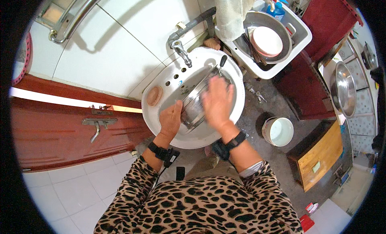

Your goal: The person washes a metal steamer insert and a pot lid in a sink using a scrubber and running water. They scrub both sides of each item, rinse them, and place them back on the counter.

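A shiny metal pot point(193, 112) with a black handle point(223, 61) is tilted inside the white washbasin point(197, 142). My left hand point(171, 118) grips the pot at its lower left side, thumb up along the metal. Over the pot's upper right side lies my right hand point(217, 102), blurred, with fingers stretched out. What is under its palm is hidden. Dark green scraps point(187, 90) lie in the basin behind the pot. The chrome tap point(181, 54) points down over the basin's back rim, and no stream shows from it.
A pink soap dish point(154, 95) sits on the basin's left rim. At upper right, a white tub point(304, 42) holds a metal basin point(288, 48) with a white bowl point(267, 40) and chopsticks point(253, 51). A white bucket point(282, 131) and wooden stool point(324, 155) stand right. A red-brown door point(54, 134) is left.
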{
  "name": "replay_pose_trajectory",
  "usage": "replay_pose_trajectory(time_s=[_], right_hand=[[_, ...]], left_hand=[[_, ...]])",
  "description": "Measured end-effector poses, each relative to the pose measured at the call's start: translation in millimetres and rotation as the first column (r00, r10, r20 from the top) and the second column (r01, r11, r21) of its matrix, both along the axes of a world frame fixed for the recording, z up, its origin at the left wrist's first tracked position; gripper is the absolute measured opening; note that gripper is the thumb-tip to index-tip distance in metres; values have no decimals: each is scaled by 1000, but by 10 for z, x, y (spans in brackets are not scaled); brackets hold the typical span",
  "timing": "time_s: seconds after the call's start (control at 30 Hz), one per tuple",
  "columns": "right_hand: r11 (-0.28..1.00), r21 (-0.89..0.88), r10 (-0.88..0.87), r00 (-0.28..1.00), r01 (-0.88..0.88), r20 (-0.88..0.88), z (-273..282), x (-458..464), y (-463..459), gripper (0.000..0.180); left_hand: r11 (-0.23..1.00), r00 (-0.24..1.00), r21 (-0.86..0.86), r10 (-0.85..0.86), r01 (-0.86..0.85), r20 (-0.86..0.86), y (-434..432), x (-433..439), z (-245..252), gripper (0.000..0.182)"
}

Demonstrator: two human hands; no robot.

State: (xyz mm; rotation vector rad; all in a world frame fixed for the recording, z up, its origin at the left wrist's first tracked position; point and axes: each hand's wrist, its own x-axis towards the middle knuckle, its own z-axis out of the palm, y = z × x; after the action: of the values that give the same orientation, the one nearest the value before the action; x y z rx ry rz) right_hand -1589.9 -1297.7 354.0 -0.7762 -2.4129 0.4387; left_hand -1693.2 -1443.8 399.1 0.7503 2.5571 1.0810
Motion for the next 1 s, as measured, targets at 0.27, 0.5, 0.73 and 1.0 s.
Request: replay_pose_trajectory(time_s=[0.27,0.5,0.73,1.0], right_hand=[[762,-640,-307,816,-97,-489,-287,25,745,38],[904,58,425,905,-424,-22,417,69,-392,20],[970,-188,112,971,-153,-214,-36,2,-1,17],[188,-950,-365,880,-249,-303,-611,-69,1293,22]], left_hand=[[921,970,343,118,-188,214,-239,14,-271,55],[940,935,299,52,-164,351,-191,-26,-299,51],[967,957,225,51,-119,286,-234,-139,-289,50],[945,957,293,59,-146,285,-330,-177,-365,53]])
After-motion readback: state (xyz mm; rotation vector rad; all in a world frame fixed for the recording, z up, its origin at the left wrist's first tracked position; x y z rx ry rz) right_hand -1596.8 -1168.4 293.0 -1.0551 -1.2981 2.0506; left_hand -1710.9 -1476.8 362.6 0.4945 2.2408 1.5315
